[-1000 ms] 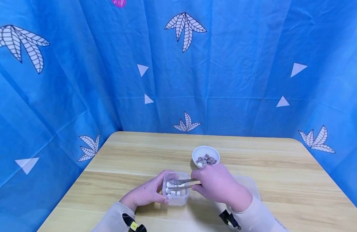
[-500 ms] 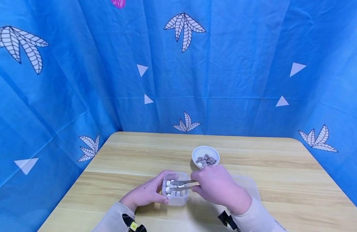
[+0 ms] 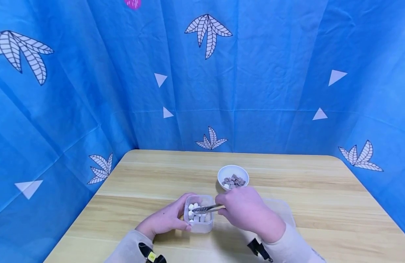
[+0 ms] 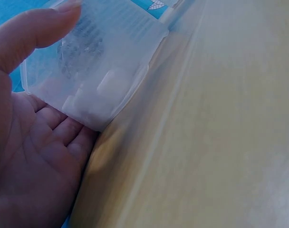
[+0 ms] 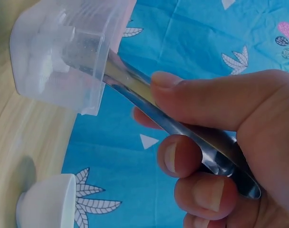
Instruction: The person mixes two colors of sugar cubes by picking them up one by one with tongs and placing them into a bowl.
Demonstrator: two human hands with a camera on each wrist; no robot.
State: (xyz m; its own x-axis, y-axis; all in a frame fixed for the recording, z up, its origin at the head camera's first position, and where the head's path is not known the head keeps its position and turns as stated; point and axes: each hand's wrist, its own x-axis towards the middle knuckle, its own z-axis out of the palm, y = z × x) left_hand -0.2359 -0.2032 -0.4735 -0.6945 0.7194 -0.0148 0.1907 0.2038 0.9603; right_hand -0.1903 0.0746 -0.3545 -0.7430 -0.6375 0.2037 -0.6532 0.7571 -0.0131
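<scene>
My left hand (image 3: 169, 218) grips a small clear plastic container (image 3: 201, 228) from its left side, thumb near and fingers behind. Inside it lie several small white pieces (image 3: 191, 213); their exact kind is unclear. My right hand (image 3: 249, 212) holds metal tongs (image 3: 206, 209), whose perforated tips reach into the container over the pieces. In the right wrist view the tongs (image 5: 175, 122) are squeezed between thumb and curled fingers. Whether a piece is between the tips cannot be seen.
Behind my right hand stands a white bowl (image 3: 228, 168) with several brownish cubes (image 3: 234, 179) and a white piece. A clear plastic tray or lid (image 3: 281, 208) lies partly hidden under the right forearm. A blue curtain (image 3: 268, 73) borders the wooden table (image 3: 149, 171).
The tongs' two arms, apart in both earlier frames, now lie close together inside the container. My left hand and the container have stayed in place.
</scene>
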